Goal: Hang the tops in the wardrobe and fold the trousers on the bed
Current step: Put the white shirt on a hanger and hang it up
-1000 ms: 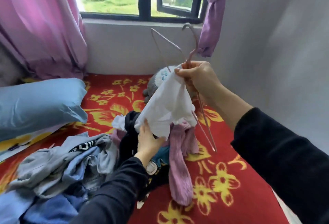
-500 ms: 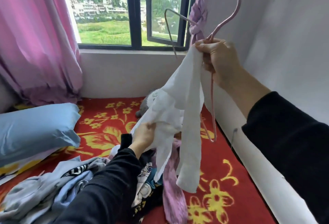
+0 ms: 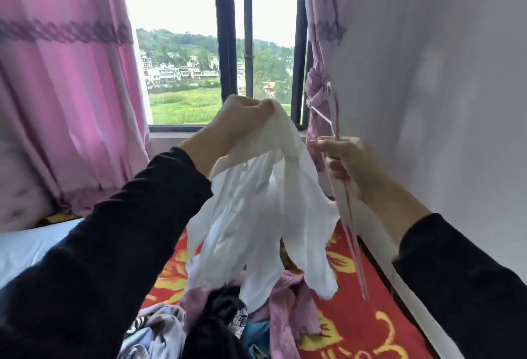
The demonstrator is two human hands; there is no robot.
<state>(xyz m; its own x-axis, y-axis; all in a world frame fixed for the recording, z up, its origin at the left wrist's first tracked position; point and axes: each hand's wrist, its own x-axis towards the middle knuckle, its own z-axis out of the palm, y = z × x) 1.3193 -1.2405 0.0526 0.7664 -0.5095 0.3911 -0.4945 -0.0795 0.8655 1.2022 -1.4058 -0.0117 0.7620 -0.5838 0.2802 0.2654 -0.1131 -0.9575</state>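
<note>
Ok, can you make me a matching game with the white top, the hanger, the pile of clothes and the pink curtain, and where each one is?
Things:
1. white top
2. hanger
3. pile of clothes
4. pink curtain

Places:
A. lying on the bed
B. hanging beside the window
C. gripped in the right hand
D. held up by the left hand

Pairs: 1-D, 2-C, 3-A, 4-B.
</note>
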